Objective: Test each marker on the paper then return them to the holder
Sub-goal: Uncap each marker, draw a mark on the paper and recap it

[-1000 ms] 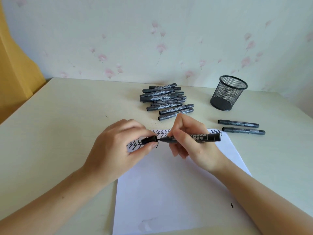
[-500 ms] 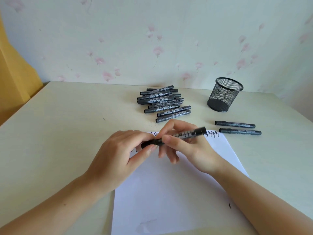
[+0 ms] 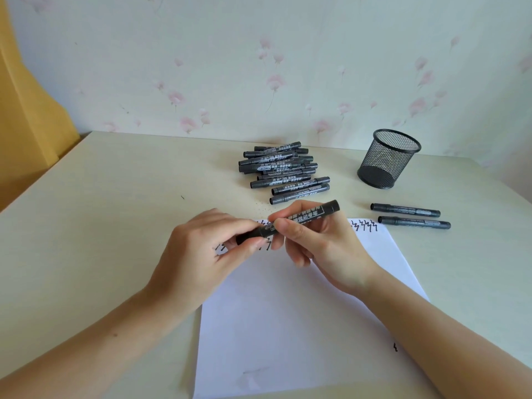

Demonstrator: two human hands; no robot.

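Note:
Both hands hold one black marker (image 3: pixel 309 216) over the top of the white paper (image 3: pixel 288 326). My left hand (image 3: pixel 201 254) pinches its cap end, and the cap sits on the marker. My right hand (image 3: pixel 319 243) grips the barrel, whose far end tilts up to the right. Zigzag test marks (image 3: pixel 364 226) run along the paper's top edge, partly hidden by the hands. A pile of black markers (image 3: pixel 283 171) lies behind the hands. The black mesh holder (image 3: pixel 387 158) stands at the back right.
Two more black markers (image 3: pixel 408 216) lie side by side right of the paper, in front of the holder. The cream table (image 3: pixel 100 197) ends at a flowered wall behind. A yellow surface (image 3: pixel 26 125) rises at the left.
The cap, apart from the marker's tip a second ago, has been pushed onto it. The marker's far end has tilted upward and the hands have drawn together.

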